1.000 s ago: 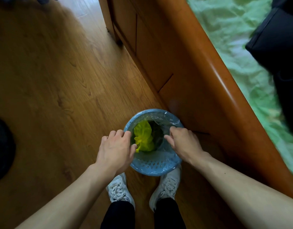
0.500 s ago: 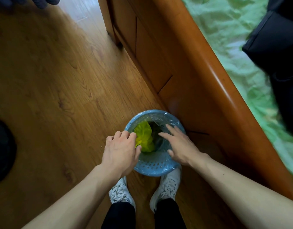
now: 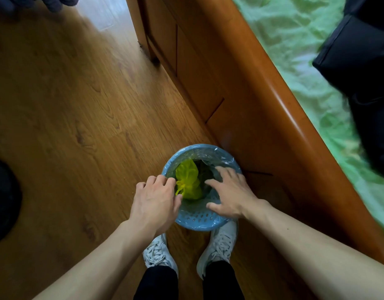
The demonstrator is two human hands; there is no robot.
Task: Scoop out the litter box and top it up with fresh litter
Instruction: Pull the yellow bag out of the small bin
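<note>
A small blue perforated waste bin [image 3: 197, 219] stands on the wooden floor by my feet, lined with a clear plastic bag. A knotted yellow bag [image 3: 187, 180] lies inside it. My left hand [image 3: 155, 202] rests over the bin's left rim with its fingers curled at the liner's edge beside the yellow bag; whether they pinch the liner is hidden. Over the bin's right side my right hand [image 3: 230, 193] is spread flat, fingers straight, holding nothing. No litter box or scoop is in view.
A wooden bed frame [image 3: 240, 100] runs diagonally just right of the bin, with a green sheet [image 3: 299, 40] and dark clothing [image 3: 364, 68] on top. A dark round object [image 3: 3, 202] sits at the left edge. My white shoes [image 3: 158, 254] stand just behind the bin.
My right hand has opened from a curled hold at the rim and now spreads flat over the bin. My left hand stays at the left rim.
</note>
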